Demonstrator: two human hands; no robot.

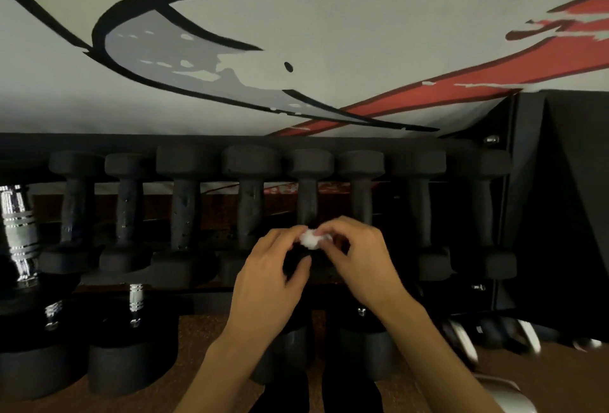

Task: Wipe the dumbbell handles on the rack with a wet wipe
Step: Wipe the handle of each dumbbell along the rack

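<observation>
A row of several black dumbbells lies across the top shelf of a black rack [230,140], handles pointing toward me. My left hand [268,276] and my right hand [357,256] meet in front of the middle dumbbell's handle [307,202]. Between their fingertips both hands pinch a small crumpled white wet wipe [311,239]. The wipe hovers at the near end of that handle; contact with it cannot be told. The near heads of the middle dumbbells are hidden behind my hands.
A chrome-handled dumbbell [18,228] sits at the far left of the shelf. Lower down stand larger black dumbbells [128,360] with chrome handles. A black side panel [560,198] closes the rack on the right. A painted wall rises behind, and brown floor lies below.
</observation>
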